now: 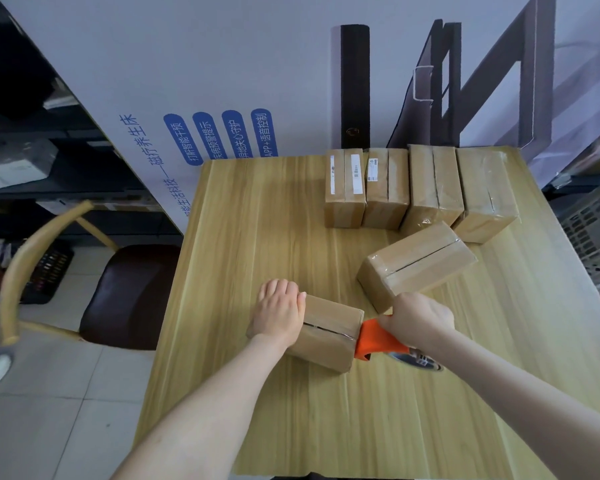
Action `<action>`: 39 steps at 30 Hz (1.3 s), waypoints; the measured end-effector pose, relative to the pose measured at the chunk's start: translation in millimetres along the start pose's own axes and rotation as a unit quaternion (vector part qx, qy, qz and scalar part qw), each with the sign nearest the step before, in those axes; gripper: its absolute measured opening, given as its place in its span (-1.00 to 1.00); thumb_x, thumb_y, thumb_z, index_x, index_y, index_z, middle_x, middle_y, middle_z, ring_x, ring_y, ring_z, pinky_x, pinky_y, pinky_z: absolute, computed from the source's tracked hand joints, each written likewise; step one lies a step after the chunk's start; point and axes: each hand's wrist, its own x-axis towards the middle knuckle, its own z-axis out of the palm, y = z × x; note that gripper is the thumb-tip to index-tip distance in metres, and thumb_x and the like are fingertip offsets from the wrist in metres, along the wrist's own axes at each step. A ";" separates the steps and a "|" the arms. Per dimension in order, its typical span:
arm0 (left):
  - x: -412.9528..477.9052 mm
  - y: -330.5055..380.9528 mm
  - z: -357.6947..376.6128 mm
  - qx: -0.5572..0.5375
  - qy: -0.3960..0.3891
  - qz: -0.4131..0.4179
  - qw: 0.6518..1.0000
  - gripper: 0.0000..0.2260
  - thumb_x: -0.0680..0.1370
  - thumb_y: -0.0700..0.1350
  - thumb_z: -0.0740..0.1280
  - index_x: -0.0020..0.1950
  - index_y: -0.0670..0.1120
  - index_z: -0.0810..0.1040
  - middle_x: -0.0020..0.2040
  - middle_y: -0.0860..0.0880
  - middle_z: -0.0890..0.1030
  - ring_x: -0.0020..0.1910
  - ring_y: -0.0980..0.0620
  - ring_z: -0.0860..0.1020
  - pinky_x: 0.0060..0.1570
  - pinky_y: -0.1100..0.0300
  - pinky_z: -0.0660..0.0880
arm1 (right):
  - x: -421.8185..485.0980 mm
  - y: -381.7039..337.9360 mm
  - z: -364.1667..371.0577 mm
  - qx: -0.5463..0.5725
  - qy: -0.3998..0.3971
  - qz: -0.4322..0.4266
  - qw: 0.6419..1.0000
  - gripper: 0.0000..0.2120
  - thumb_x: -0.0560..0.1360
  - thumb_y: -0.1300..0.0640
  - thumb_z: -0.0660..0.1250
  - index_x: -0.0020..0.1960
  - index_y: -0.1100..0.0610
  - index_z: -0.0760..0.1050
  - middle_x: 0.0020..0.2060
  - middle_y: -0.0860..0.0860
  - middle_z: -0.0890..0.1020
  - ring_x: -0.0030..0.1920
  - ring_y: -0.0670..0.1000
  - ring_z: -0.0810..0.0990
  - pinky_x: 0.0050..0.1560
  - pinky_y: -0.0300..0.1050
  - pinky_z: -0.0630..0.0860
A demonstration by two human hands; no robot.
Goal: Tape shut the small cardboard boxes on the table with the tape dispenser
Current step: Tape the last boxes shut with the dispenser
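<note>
A small cardboard box (329, 336) lies on the wooden table (257, 237) in front of me, its top seam showing. My left hand (280, 311) presses flat on the box's left end, fingers straight. My right hand (417, 318) grips the orange tape dispenser (378, 341), whose front edge meets the box's right end. The tape roll shows partly under my right wrist. A second box (418, 263), with clear tape over its seam, lies tilted just behind the dispenser.
Several cardboard boxes (416, 188) stand in a row at the table's far right. A wooden chair (84, 289) with a dark seat stands left of the table. A grey plastic crate (596, 233) sits off the right edge. A big printed carton leans behind.
</note>
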 end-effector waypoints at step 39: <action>-12.6 44.1 6.3 0.006 0.026 0.191 0.981 -0.69 0.60 0.12 0.03 0.03 -0.01 0.49 -0.09 0.05 0.54 -0.10 -0.01 0.49 -0.03 0.10 0.40 | -8.7 -26.4 -1.3 0.073 0.018 0.081 0.994 -0.94 0.47 0.14 0.24 -0.13 0.08 0.49 -0.34 -0.03 0.47 -0.22 0.04 0.53 -0.28 -0.16 0.40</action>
